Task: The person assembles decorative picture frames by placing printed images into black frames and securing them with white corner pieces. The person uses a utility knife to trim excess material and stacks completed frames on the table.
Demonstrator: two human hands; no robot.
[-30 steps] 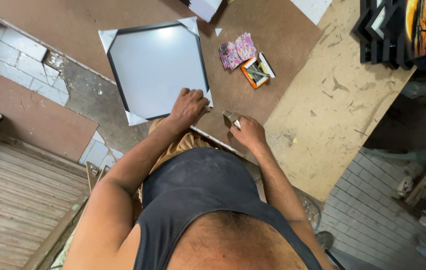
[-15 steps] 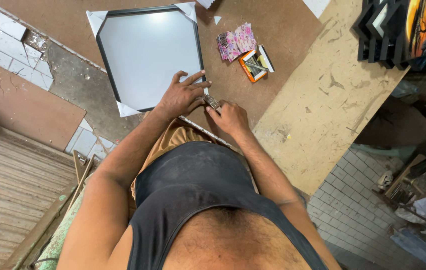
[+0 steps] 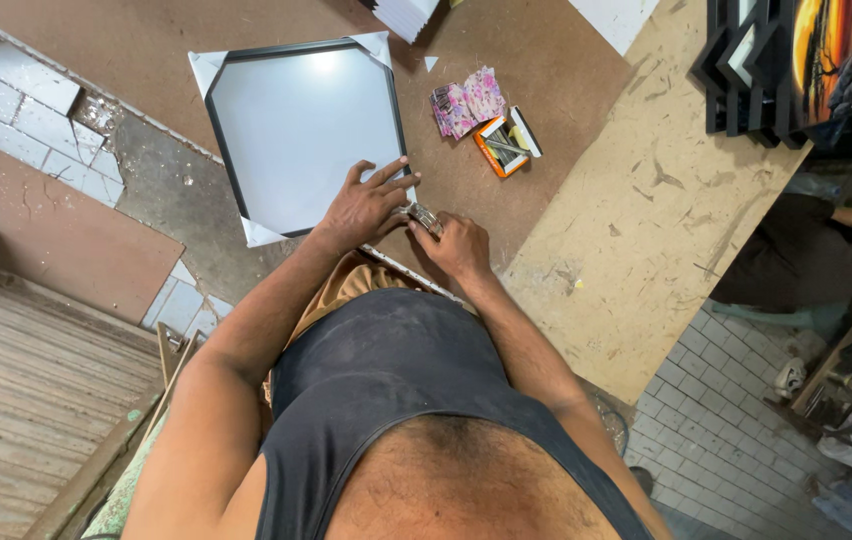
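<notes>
The left hand had moved onto the near corner of the black picture frame, fingers spread wide and flat, where before it sat lower. The right hand had come closer too and pinched a small metal tool against that corner. The frame lay on the brown surface in the upper middle.

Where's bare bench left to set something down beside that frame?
Free: the pale board right of the small box, up to the stacked black frames; also brown board left of the frame. Crowded: the frame's near right corner, where left hand and right hand meet.
</notes>
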